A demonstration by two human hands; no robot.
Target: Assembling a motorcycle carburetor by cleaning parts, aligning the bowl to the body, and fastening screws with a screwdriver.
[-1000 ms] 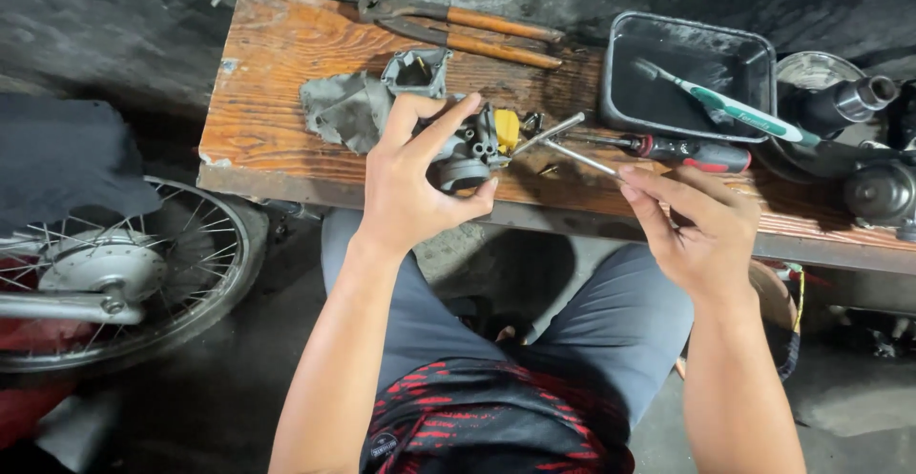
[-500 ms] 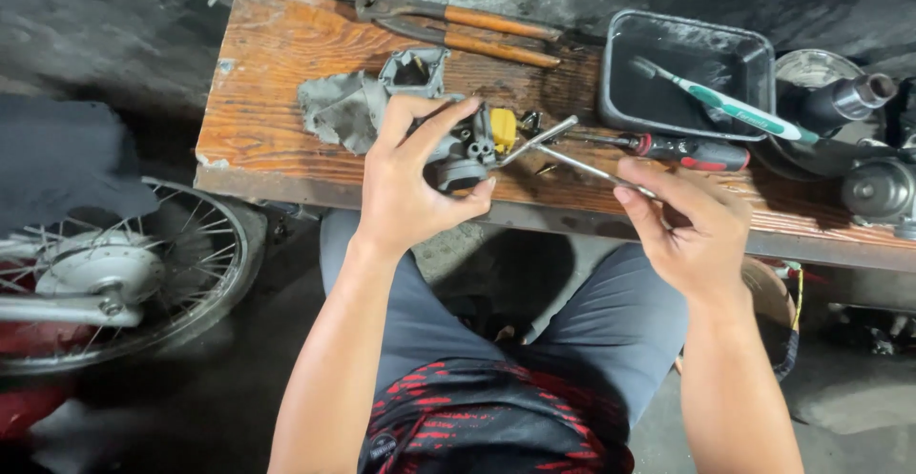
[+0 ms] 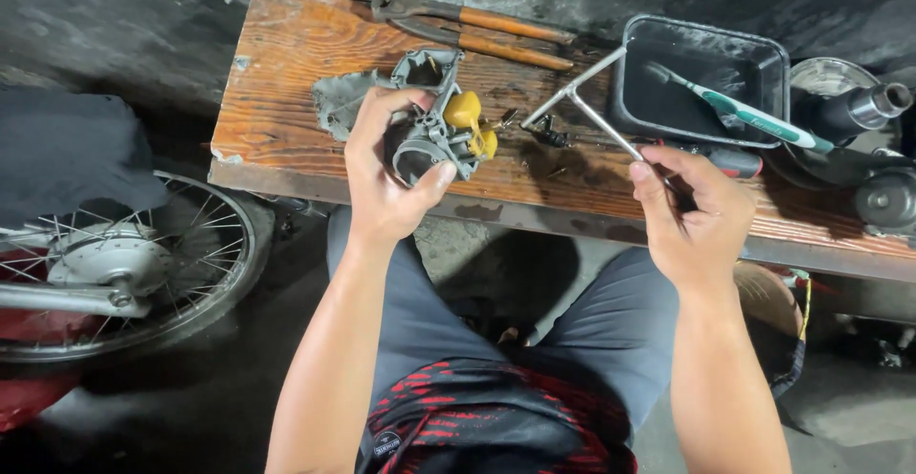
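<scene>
**Hands at work over a wooden surface**

Carburettor (image 3: 434, 140), grey metal with a yellow float, sits in our left hand (image 3: 386, 183), fingers and thumb closed round it just above the wooden surface (image 3: 286, 63). Our right hand (image 3: 697, 211) pinches the shaft of a three-armed metal wrench (image 3: 582, 102), its arms reaching toward a black tray (image 3: 706, 63) holding a toothbrush (image 3: 739, 109). Orange-handled pliers (image 3: 477, 30) lie along the far edge.
</scene>
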